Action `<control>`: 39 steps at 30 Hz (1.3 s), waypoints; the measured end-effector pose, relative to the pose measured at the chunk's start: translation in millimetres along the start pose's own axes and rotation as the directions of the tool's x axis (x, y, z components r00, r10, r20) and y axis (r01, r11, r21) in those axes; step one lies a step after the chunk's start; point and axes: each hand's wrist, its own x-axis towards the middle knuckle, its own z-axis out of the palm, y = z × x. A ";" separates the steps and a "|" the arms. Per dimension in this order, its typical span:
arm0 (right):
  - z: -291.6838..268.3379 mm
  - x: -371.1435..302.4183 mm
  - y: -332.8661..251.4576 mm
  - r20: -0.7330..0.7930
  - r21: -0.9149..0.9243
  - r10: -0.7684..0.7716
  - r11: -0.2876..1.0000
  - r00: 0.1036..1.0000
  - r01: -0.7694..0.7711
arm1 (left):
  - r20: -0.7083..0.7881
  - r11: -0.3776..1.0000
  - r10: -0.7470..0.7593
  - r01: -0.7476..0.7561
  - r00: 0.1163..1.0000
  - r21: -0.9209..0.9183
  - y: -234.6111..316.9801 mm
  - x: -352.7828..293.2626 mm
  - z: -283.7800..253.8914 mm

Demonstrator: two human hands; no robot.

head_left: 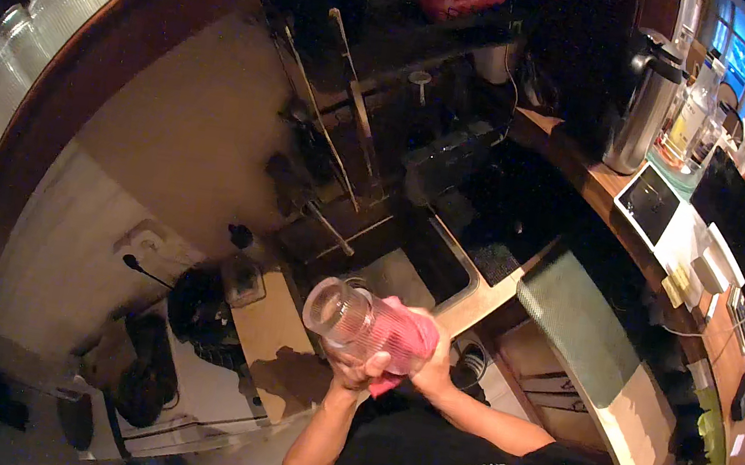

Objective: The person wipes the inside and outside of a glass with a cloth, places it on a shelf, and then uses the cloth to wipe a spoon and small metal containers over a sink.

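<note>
A clear ribbed glass lies tilted in front of my body, its one end pointing to the upper left. My left hand is closed around its underside, with the fingers partly hidden behind it. Wrapped over the glass's other end is a pink cloth. My right hand grips this cloth against the glass from the right. A corner of the cloth hangs below, between both hands.
Beyond the glass is a sink with a tap. A wooden board lies left of it, a green mat right. Several glasses stand on a shelf at upper left. The right counter holds a steel thermos and a tablet.
</note>
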 end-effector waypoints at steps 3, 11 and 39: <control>-4.7 -3.0 -3.1 0.182 0.376 0.430 0.801 0.884 -0.467 | 0.078 0.996 -0.020 0.026 0.997 -0.080 6.2 6.0 0.2; -8.5 19.4 -14.1 0.539 0.286 0.596 0.536 0.596 -0.795 | 0.227 0.993 -0.093 0.076 0.969 0.085 2.8 18.7 -34.9; -120.5 107.4 -42.0 0.699 -0.185 0.447 0.867 0.558 -0.462 | -0.259 -0.142 0.557 0.398 0.789 0.906 382.8 289.0 8.8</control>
